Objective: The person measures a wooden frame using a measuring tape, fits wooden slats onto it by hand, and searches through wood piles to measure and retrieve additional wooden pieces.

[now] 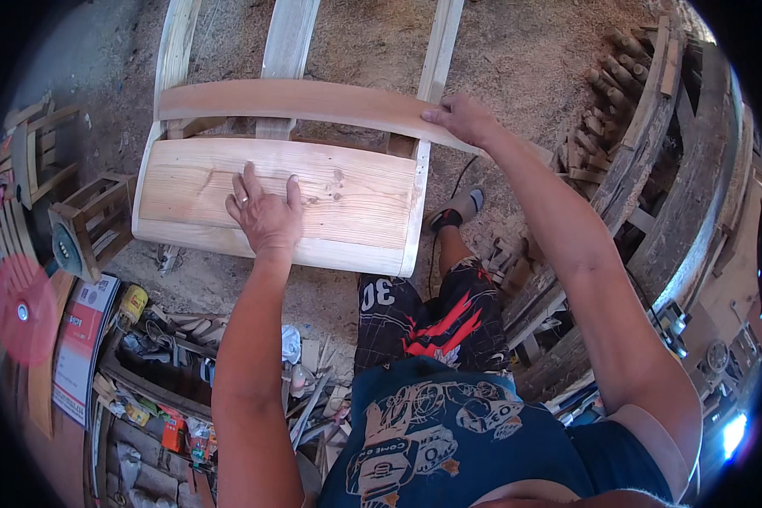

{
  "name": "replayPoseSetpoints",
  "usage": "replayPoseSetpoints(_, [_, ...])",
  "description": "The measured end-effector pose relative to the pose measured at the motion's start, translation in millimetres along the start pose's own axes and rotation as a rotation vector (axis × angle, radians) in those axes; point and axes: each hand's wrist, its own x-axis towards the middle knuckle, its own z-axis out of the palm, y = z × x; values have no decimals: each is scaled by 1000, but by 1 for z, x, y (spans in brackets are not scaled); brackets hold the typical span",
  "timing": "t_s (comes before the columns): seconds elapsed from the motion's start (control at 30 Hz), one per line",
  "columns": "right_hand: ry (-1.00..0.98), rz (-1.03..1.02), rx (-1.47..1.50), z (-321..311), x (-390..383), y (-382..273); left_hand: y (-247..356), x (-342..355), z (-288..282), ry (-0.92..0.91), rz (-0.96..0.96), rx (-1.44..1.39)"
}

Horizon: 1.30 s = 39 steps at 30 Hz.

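A pale wooden panel (pixel 356 224) in a long wooden frame (pixel 171 51) lies across the upper middle of the head view. My left hand (pixel 262 216) rests on this panel with its fingers spread, holding nothing. A slightly curved, darker board (pixel 288 97) spans the frame just beyond the panel. My right hand (pixel 464 118) grips this board near its right end, with the fingertips on its upper side; the rest of the fingers are partly hidden.
Stacked timber (pixel 669 203) lines the right side. Wooden stools (pixel 93 212) and a red disc (pixel 21 313) are at the left. A cluttered wooden bin (pixel 157 364) is at lower left. My foot (pixel 461 207) stands on the dusty floor near a cord.
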Motion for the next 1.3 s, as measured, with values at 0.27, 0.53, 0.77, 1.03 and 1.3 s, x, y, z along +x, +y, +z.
replayPoseSetpoints(0.27, [35,-19,42,5,4,9,1,0,0,-30,-6,34])
replayPoseSetpoints(0.53, [46,-68,46,6,6,6,-4,0,-3,-28,-16,-3])
replayPoseSetpoints(0.77, [1,-46,79,5,4,2,-5,0,-9,-83,-39,-61])
replayPoseSetpoints(1.03, [-4,-1,19,1,2,-4,-3,1,-15,-180,-59,-41])
replayPoseSetpoints(1.3, [6,-33,-30,2,-1,-7,-9,-1,-1,-66,-18,-10])
